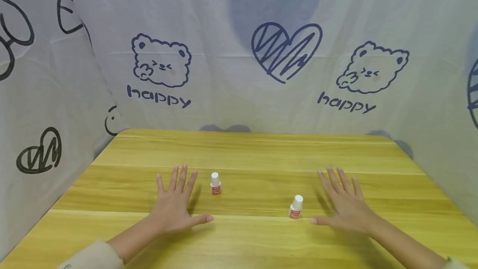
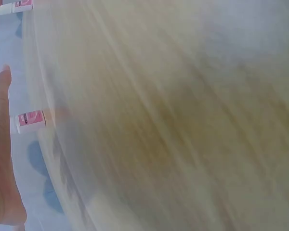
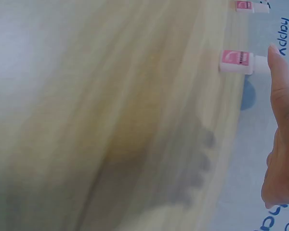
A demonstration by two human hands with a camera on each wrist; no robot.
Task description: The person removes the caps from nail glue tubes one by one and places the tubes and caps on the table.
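Two small white bottles with white caps and red-pink labels stand upright on the wooden table (image 1: 254, 244). The left bottle (image 1: 215, 184) is farther back, just right of my left hand (image 1: 172, 209). Closer to the front, the right bottle (image 1: 296, 208) stands a little left of my right hand (image 1: 349, 209). Both hands have their fingers spread and straight, palms down, with nothing in them. Each thumb points inward, and neither hand touches a bottle. In the left wrist view a bottle (image 2: 31, 121) shows beside the thumb; the right wrist view shows a bottle (image 3: 236, 62) near the thumb tip.
A pale cloth (image 1: 224, 94) with drawn hearts, bear faces and "happy" lettering hangs behind the table. A similar cloth (image 1: 74, 94) hangs along the left side. The table's back edge (image 1: 261, 133) meets the hanging cloth.
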